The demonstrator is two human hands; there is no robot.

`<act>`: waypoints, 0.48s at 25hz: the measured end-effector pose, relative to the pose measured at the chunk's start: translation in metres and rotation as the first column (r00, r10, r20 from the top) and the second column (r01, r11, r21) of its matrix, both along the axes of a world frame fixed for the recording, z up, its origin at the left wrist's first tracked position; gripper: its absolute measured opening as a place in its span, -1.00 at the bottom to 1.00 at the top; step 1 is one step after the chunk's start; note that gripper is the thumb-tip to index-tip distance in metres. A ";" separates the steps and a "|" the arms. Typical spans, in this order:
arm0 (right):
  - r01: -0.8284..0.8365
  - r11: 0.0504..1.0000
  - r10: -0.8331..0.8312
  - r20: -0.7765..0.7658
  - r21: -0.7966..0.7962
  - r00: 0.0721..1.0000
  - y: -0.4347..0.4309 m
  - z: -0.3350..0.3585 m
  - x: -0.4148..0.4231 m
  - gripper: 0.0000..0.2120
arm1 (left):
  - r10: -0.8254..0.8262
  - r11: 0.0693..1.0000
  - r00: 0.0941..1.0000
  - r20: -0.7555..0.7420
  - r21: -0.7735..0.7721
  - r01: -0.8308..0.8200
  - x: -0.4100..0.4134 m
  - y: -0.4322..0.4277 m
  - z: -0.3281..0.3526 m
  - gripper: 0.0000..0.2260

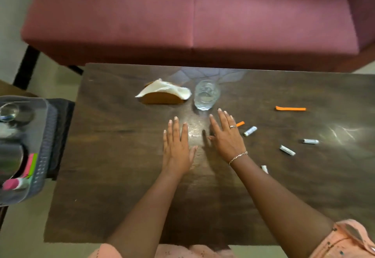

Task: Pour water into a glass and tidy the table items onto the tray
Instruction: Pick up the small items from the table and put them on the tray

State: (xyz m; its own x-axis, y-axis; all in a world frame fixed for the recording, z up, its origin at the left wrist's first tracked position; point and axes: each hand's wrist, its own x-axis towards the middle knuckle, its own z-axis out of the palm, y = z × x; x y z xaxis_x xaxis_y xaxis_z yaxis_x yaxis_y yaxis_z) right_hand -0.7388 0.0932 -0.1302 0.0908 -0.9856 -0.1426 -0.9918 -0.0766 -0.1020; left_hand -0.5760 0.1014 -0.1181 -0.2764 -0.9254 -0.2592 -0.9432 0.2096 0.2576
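**Both hands flat on a littered desk**

A grey tray (43,162) sits off the desk's (121,176) left edge. A napkin holder (162,97) stands beside the glass (206,95). The left hand (176,146) and right hand (227,138) spread palm-down, fingers straight, holding nothing. White rolls (250,131) and orange strips (290,108) lie to the right.

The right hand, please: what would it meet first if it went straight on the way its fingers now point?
Most likely the glass, which stands just beyond the fingertips of the right hand; a small gap seems to separate them, though depth is unclear here.
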 end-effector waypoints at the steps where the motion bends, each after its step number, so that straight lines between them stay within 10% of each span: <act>1: 0.027 1.000 -0.027 -0.007 -0.004 1.000 0.005 0.002 -0.020 -0.51 | -0.026 1.000 1.000 -0.018 0.000 0.026 -0.018 0.001 0.000 -0.33; 7: 0.162 0.984 -0.168 0.083 0.070 0.982 0.032 -0.005 -0.103 -0.40 | -0.184 0.983 0.981 -0.058 0.003 0.185 -0.098 0.009 -0.007 -0.40; 12: 0.371 0.910 -0.397 0.131 0.186 0.908 0.076 -0.020 -0.171 -0.75 | -0.454 0.891 0.890 -0.036 0.004 0.454 -0.144 0.028 -0.028 -0.65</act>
State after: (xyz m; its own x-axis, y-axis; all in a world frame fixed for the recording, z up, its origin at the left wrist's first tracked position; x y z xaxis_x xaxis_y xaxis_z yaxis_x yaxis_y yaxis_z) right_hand -0.9100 0.1695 -0.1497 -0.2556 -0.9157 -0.3101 -0.9095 0.3365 -0.2439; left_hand -0.7197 0.1290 -0.1464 -0.6745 -0.6936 -0.2529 -0.7366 0.6097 0.2927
